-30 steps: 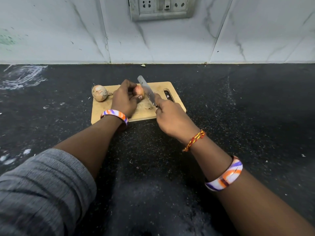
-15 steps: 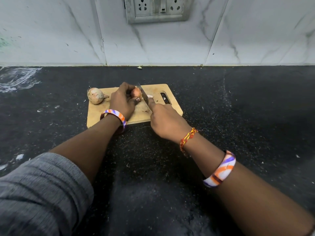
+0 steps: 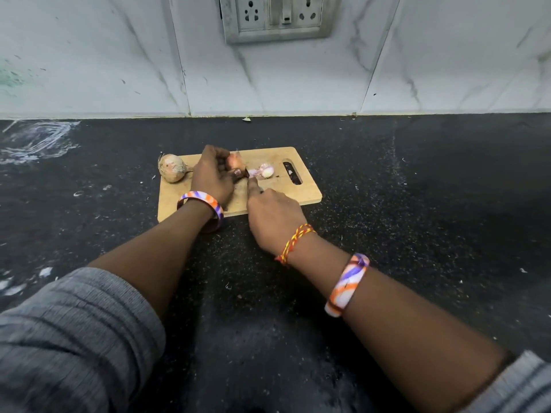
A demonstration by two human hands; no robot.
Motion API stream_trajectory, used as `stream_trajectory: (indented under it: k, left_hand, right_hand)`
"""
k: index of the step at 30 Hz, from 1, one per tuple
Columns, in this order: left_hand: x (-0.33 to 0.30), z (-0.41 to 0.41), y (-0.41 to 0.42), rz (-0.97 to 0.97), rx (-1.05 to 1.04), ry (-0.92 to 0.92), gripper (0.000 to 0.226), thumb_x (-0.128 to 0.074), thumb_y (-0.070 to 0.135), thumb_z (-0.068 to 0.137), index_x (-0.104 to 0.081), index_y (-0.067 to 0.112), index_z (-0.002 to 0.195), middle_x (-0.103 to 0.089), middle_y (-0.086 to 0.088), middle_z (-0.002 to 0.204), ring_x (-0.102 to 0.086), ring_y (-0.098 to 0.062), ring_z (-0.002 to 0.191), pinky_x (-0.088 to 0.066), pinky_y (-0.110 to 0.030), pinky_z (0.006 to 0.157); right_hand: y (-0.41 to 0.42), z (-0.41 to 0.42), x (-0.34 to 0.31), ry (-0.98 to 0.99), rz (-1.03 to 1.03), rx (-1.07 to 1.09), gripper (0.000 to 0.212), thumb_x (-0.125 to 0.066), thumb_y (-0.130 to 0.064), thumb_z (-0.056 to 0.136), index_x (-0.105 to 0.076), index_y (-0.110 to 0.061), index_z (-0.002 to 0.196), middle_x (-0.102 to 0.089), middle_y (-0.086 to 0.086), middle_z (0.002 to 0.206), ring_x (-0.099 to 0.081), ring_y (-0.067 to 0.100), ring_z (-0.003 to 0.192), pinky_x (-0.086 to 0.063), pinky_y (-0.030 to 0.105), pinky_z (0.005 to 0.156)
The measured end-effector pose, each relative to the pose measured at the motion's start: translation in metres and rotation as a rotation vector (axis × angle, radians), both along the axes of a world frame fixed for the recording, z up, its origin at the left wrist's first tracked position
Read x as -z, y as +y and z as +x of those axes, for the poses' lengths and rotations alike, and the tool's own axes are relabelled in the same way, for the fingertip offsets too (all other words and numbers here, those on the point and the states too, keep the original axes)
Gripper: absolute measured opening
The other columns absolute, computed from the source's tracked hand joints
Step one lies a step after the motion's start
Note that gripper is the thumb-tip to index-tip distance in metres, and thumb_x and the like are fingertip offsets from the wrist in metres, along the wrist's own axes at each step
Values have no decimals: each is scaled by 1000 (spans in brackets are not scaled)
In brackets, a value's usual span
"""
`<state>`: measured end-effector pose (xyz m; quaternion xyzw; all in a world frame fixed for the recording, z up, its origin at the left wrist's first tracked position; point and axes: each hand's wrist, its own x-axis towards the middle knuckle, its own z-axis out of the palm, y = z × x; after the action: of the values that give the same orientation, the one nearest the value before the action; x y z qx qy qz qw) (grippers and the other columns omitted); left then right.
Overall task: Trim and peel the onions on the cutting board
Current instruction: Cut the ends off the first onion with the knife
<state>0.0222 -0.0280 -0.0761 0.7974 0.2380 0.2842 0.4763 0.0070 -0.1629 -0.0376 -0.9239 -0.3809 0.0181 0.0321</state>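
Nearest first: grey sleeves at both lower corners, left sleeve (image 3: 74,338) pushed up the forearm, right sleeve (image 3: 518,389) only just in view. Both forearms reach forward over the black speckled tabletop (image 3: 417,234). Right forearm carries an orange, purple and white bangle (image 3: 347,284), and a red and yellow thread band (image 3: 293,242) sits at the wrist. Left wrist has a matching bangle (image 3: 202,208), lying over the near edge of the cutting board (image 3: 286,193).

Right hand (image 3: 272,217) sits at the board's near edge, fingers curled, index finger stretched forward along something thin. A small dark bit shows at the fingertip; I cannot tell from this frame whether that is the knife, so its grip stays unconfirmed. Left hand (image 3: 213,174) is on the board, grip clenched round the onion (image 3: 235,163), thumb and fingers curled over it, its reddish skin showing between them.

Just right of that onion, touching the board, lie the cut pieces (image 3: 262,171): pale pink and white, beside the right index fingertip. Further right is the board's handle slot (image 3: 292,173), the dark tabletop showing through.

Second onion (image 3: 172,169) rests at the board's far left corner, partly overhanging the edge, dry skin on, apart from both hands.

Loose flakes and white smears are scattered on the tabletop, heaviest at far left. Behind: marble-look wall tiles (image 3: 298,84) and a socket and switch plate (image 3: 275,17) at top centre.
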Motion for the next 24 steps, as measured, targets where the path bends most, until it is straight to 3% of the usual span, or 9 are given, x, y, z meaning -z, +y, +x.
stream_trajectory:
  k: [3,6,12,14,18,22,24]
  left_hand:
    - [-3,-2,1,-74,-60,-76,36,-56,-1,85,-43,2,118,-57,-14,113,-56,-19,102,-43,-18,87]
    - [-4,-4,2,9,-58,-34,38,-49,-1,89,-44,8,125,-55,-6,118,-53,-13,106,-38,-13,89]
    - [-1,-1,2,108,-55,54,42,-47,0,89,-46,14,129,-54,-10,131,-51,-23,120,-37,-25,100]
    - [0,0,2,149,-39,80,43,-49,0,88,-47,14,129,-55,-10,130,-51,-24,119,-36,-24,97]
    - [0,1,2,129,-31,79,45,-55,-2,85,-48,9,128,-58,-13,126,-55,-24,115,-39,-26,97]
    - [0,1,3,113,-51,72,43,-56,0,84,-50,6,126,-60,-15,123,-56,-25,114,-41,-27,98]
    - [-1,0,1,107,-70,73,41,-56,1,85,-50,6,126,-60,-15,122,-57,-24,112,-40,-24,94]
  right_hand:
    - [-9,-11,3,27,-15,-15,67,-42,-6,91,-6,-5,147,-53,16,122,-53,30,110,-46,38,82]
    - [-24,-12,-4,102,32,26,70,-44,-5,90,-6,-9,148,-53,16,119,-54,32,109,-46,40,83]
    - [-32,1,-17,143,258,109,65,-38,-2,90,-10,-14,148,-60,19,109,-58,37,98,-44,41,71]
    - [-28,-2,-17,184,316,74,62,-37,-5,92,-11,-14,148,-61,20,106,-59,38,93,-44,39,68]
    - [-14,-9,-12,276,367,41,61,-38,-7,92,-13,-13,148,-60,22,110,-59,39,95,-50,44,77]
    - [-3,-9,-11,271,348,41,65,-40,-6,91,-9,-12,148,-57,22,112,-57,39,99,-41,38,69]
    - [4,-8,-12,248,317,39,68,-43,-5,90,-8,-11,148,-55,21,116,-55,38,104,-41,39,73]
